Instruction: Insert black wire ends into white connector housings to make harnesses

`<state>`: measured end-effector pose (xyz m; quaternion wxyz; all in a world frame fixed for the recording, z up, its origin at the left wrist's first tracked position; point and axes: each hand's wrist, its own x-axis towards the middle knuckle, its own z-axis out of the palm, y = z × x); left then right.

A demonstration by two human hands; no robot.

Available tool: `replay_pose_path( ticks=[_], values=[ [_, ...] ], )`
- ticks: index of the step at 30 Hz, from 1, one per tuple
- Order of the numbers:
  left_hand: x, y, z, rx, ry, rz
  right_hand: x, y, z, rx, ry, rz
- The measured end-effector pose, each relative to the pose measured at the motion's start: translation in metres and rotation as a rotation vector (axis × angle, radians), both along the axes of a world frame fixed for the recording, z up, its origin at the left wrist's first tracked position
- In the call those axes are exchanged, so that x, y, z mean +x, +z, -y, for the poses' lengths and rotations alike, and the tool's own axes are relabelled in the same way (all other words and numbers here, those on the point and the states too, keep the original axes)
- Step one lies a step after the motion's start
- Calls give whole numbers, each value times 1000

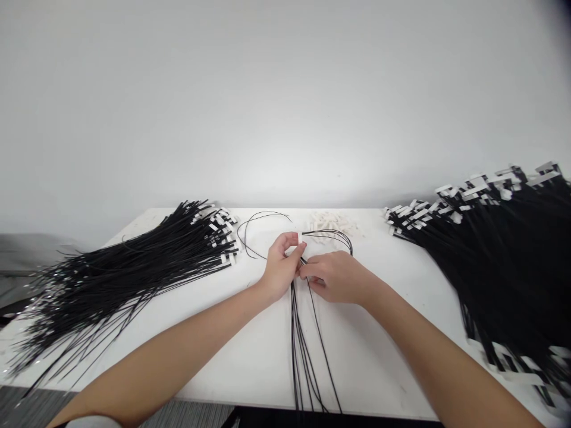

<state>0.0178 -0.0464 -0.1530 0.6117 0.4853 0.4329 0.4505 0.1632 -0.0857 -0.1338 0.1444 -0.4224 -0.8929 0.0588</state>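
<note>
At the middle of the desk (250,356), we hold a white connector (300,238) in the left hand (281,267), its thumb and fingertips pressed together on the piece. We seem to grip it this way to steady it and leave its face exposed. The right hand (334,276) is just beside it, fingertips drawn together in a pinch among the thin black wires (298,339); we appear to have a strand there, though our fingers hide exactly which.

Some of the wires leave the connector, arch to the right and pass behind the right hand, while others hang toward us over the near edge, probably so that their length stays out of the way. A loose wire (263,212) curls on the desk beyond the left hand.

We see no box or tray; everything lies directly on the desk. Small white pieces (334,224) are scattered just beyond our hands, likely for easy reach. To our left is a heap of black wires (147,261), its white-tipped ends facing the middle, perhaps for picking up. To our right is a larger pile of wire harnesses (499,267), white pieces at both ends, roughly aligned, presumably against tangling.
</note>
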Motion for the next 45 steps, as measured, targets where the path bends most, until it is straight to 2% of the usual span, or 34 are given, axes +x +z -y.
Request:
replay_pose_path(
  ticks=[3, 6, 9, 12, 14, 17, 21, 24, 27, 30, 35, 41, 45],
  values=[
    [0, -1, -1, -24, -4, 43, 5, 4, -2, -13, -11, -70],
    [1, -1, -2, -39, -3, 83, 13, 11, -7, -61, -37, -247],
    [1, -1, -2, -48, -4, 84, 22, 19, -12, -219, -73, -532],
    [1, -1, -3, -64, -6, 69, 29, 24, -17, -338, -190, -935],
    [1, -2, -3, -68, -16, 61, 33, 27, -20, -330, -277, -1207],
    [0, -3, -4, -70, -37, 60, 37, 29, -25, -272, -397, -1503],
    [-1, -2, -4, -94, -35, 76, 45, 33, -31, -202, -501, -1809],
    [-1, -2, -4, -99, -41, 87, 55, 36, -33, -152, -535, -1932],
    [-1, -2, -4, -93, -50, 94, 60, 37, -32, -145, -565, -1879],
    [-1, -2, -3, -83, -59, 101, 56, 36, -30, -205, -575, -1748],
    [-1, -2, -3, -79, -68, 102, 40, 28, -26, -259, -524, -1399],
    [-1, -1, -2, -72, -53, 115, 25, 19, -18, 40, -479, -694],
    [-1, 0, -2, -62, -50, 124, 21, 15, -17, 117, -503, -459]
  ],
)
